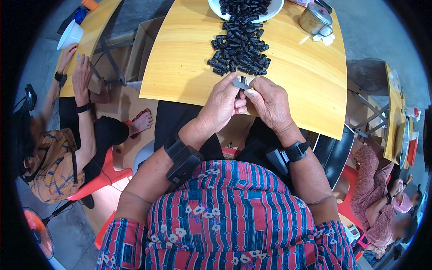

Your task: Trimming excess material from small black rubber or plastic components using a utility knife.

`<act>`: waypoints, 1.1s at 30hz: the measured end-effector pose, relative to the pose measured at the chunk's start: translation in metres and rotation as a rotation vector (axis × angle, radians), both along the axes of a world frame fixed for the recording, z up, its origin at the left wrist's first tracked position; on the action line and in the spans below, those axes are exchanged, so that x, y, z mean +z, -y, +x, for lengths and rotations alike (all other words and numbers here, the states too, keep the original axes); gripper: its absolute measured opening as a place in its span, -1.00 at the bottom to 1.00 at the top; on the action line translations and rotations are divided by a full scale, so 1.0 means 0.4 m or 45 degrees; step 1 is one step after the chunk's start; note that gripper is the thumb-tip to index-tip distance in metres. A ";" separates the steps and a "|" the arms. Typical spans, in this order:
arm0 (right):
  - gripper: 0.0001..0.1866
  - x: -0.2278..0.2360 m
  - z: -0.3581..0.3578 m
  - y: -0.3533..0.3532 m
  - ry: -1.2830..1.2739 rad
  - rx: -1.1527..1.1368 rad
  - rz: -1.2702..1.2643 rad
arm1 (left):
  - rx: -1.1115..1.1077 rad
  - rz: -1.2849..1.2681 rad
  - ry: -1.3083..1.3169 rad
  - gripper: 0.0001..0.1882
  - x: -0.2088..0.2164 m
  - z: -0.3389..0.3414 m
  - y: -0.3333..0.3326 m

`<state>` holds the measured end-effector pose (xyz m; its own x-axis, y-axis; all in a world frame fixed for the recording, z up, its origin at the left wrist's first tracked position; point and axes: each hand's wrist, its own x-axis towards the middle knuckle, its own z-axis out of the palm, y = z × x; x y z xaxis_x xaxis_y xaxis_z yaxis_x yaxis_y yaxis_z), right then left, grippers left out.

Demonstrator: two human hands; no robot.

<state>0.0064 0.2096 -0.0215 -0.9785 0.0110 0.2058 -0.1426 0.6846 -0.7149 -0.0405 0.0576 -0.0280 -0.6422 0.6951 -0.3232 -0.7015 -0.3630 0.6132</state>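
Both hands meet just over the table's near edge. My left hand point(220, 101) is closed around a small black plastic part point(243, 80), of which only a bit shows between the fingers. My right hand point(271, 100) is closed on a small knife; its flat grey blade point(239, 84) lies against the black part, and a speck of yellow shows at the fingers. Just beyond the hands, a heap of similar black plastic parts point(238, 47) spreads over the wooden table point(180, 54). It trails back to a white basin point(278, 8) piled with more of them.
A lidded metal pot point(315, 19) stands at the table's far right, with crumpled white tissue point(327, 39) beside it. A cardboard box point(146, 47) is under the left side. People sit at other tables left and right; a fan point(38, 231) stands lower left.
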 end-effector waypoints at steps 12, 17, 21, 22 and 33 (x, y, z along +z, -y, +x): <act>-0.71 0.007 0.000 0.006 0.075 -0.021 0.041 | 0.000 -0.035 -0.013 -0.84 0.001 0.003 -0.005; -0.71 0.001 -0.005 0.009 0.108 -0.055 -0.028 | -0.021 -0.117 -0.062 -0.83 0.000 0.007 -0.007; -0.71 0.001 -0.002 0.007 0.058 -0.027 -0.057 | 0.001 -0.111 -0.034 -0.81 0.004 0.012 -0.005; -0.71 0.003 -0.001 0.008 0.058 -0.027 -0.056 | 0.002 -0.091 -0.020 -0.81 0.007 0.011 -0.002; -0.71 0.006 0.001 0.015 0.043 -0.002 0.011 | 0.017 0.022 0.057 -0.81 0.008 0.006 0.007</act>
